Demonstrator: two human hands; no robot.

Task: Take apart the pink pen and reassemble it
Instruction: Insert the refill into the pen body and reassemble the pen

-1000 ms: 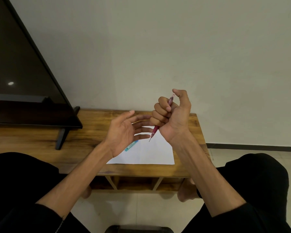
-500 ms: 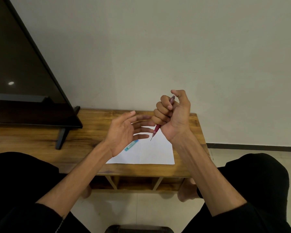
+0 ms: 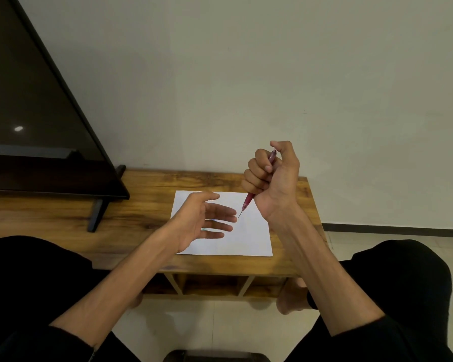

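One pink pen (image 3: 249, 199) concerns us: it runs on a steep slant, cap end up by our thumb, fine tip down-left. Our right hand (image 3: 272, 178) is fisted around its barrel, above the white paper (image 3: 256, 239). Our left hand (image 3: 202, 220) hovers spread and empty, fingertips just beside the tip, nearer for pulling the front section.
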